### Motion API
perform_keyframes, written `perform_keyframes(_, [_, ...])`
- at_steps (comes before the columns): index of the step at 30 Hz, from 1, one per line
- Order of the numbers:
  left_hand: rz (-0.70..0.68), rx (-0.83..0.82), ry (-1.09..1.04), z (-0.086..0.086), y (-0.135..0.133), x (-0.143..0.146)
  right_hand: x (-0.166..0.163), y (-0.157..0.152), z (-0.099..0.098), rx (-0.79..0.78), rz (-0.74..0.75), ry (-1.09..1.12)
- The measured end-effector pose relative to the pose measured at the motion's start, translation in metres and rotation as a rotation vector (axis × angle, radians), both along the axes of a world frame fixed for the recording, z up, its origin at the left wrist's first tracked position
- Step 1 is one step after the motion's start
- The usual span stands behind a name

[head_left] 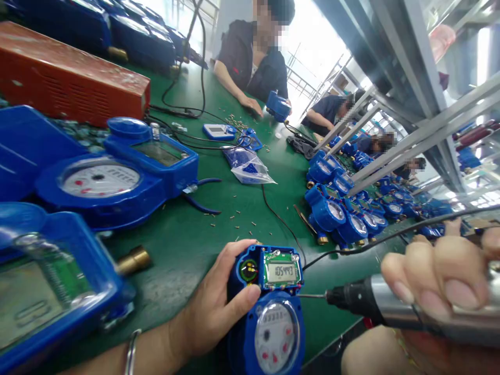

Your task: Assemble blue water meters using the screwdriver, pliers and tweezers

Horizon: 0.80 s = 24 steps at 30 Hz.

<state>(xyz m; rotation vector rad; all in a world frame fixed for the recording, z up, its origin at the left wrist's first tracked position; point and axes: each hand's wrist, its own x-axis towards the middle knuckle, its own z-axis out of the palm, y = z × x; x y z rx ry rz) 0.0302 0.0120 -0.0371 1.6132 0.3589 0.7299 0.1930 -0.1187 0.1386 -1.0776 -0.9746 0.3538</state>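
Steadying the blue water meter point(269, 307) at lower centre with my left hand point(213, 307) wrapped around it, I keep my right hand point(441, 286), closed on the electric screwdriver point(390, 307), level so its bit meets the housing's right edge squarely.

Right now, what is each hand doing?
Left hand: closed around the meter, thumb on its face.
Right hand: closed on the screwdriver, tip at the meter's side.
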Motion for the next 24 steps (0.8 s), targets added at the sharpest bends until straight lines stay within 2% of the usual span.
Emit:
perform_keyframes(3, [-0.003, -0.004, 0.004, 0.0, 0.0, 0.0, -0.016, 0.004, -0.005, 0.029, -0.026, -0.017])
perform_keyframes(7, [-0.007, -0.009, 0.011, 0.001, 0.0, 0.0, -0.022, 0.006, 0.0, -0.054, 0.028, 0.071])
perform_keyframes(13, [-0.024, 0.011, 0.03, 0.0, 0.001, -0.001, -0.016, 0.011, 0.002, -0.083, 0.013, 0.075])
perform_keyframes(19, [-0.036, 0.013, 0.036, 0.0, 0.001, -0.001, 0.004, 0.007, -0.001, -0.057, 0.134, -0.055])
perform_keyframes(24, [-0.031, 0.008, 0.052, -0.001, 0.001, -0.001, 0.001, 0.007, -0.002, -0.062, 0.128, 0.026])
